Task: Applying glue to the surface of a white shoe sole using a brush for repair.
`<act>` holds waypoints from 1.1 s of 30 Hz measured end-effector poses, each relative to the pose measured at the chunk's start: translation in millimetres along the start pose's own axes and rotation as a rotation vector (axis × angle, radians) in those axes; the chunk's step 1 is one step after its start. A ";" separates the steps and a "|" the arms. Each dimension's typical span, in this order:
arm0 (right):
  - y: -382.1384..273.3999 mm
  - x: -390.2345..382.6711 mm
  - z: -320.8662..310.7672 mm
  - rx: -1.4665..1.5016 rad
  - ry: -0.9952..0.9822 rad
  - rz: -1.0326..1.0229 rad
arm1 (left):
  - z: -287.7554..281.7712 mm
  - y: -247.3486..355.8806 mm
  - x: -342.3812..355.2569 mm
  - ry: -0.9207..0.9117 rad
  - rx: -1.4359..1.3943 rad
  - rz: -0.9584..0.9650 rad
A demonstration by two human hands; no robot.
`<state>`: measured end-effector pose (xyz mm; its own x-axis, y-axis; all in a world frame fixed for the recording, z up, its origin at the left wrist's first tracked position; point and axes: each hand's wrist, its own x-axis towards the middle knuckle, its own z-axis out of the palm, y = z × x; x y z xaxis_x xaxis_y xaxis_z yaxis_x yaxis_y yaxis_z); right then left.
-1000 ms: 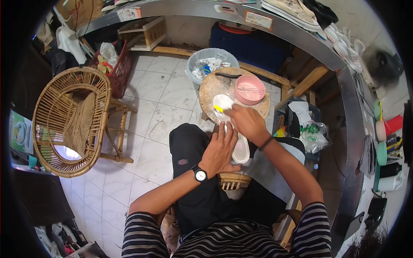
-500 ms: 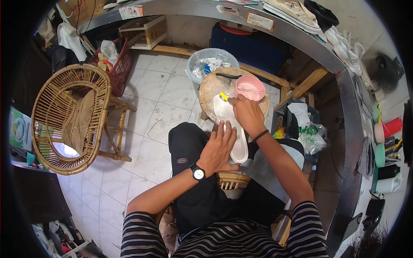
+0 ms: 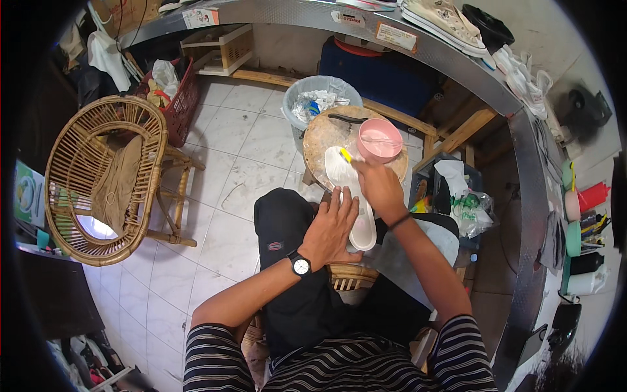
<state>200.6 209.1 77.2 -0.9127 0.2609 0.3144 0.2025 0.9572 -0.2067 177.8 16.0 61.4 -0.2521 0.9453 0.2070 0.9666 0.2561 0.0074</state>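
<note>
A white shoe sole (image 3: 364, 234) lies lengthwise with its far end on a round wooden stool top (image 3: 319, 138) and its near end over my lap. My left hand (image 3: 332, 225) rests on the sole's left side, fingers stretched out flat. My right hand (image 3: 381, 189) is closed around a small brush with a yellow head (image 3: 345, 155), held against the far part of the sole; its handle is mostly hidden in the fingers. Just beyond the right hand stands a pink bowl (image 3: 379, 127) with something clear or whitish inside. Beside the bowl lies a black-handled tool (image 3: 347, 118).
Behind the stool is a lined waste bin (image 3: 292, 108) with crumpled wrappers. A rattan chair (image 3: 153, 219) stands at left, near a red basket (image 3: 185, 108). A metal-edged counter (image 3: 300, 14) curves around the back and right, bearing shoes (image 3: 444, 25). A crate (image 3: 470, 176) of bags sits at right.
The right hand and yellow brush head have shifted slightly toward me and to the right along the sole. My left hand has stayed nearly still.
</note>
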 end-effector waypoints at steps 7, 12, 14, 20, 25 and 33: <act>30.3 -88.5 -38.8 0.404 0.033 0.119 | 2.5 -18.2 -7.2 -0.043 -0.214 0.041; 24.5 -80.1 -62.7 0.553 0.231 0.426 | -6.6 -29.2 -10.1 -0.026 -0.361 -0.006; 29.1 -66.8 -72.5 0.503 0.306 0.317 | -9.4 -32.6 -8.9 -0.020 -0.360 -0.016; 76.6 3.1 -70.6 0.116 0.186 0.108 | -2.4 -32.9 -2.5 0.018 -0.282 0.206; 81.2 41.9 -36.9 -0.179 -0.001 0.135 | 5.4 -28.2 -1.3 0.117 -0.196 0.249; 65.2 32.0 -68.2 0.151 -0.068 0.133 | 20.0 -20.2 2.1 0.134 -0.072 0.062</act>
<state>208.8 288.4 137.0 -0.9046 0.3695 0.2125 0.2717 0.8840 -0.3804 156.8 16.9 42.1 -0.1881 0.9220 0.3383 0.9821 0.1786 0.0594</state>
